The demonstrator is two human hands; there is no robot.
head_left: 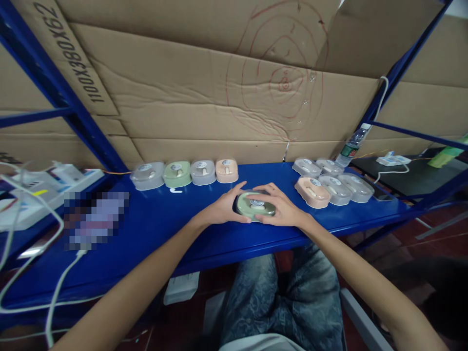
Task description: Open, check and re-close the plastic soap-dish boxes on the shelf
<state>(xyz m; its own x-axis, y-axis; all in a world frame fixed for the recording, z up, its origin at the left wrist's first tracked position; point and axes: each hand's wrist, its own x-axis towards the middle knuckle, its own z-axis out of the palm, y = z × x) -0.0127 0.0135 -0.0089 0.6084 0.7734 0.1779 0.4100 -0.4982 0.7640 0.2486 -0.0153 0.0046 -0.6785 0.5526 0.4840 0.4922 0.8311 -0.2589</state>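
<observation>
A green earphone case with a clear lid rests on the blue shelf in front of me. My left hand grips its left side and my right hand grips its right side, fingers curled over the lid. A loose white earbud lies on the shelf to the left, just in front of a row of cases.
Several closed cases, grey, green and peach, line the back left; another group sits at the right. A plastic bottle leans at the back right. White power strips and cables crowd the left. Cardboard forms the back wall.
</observation>
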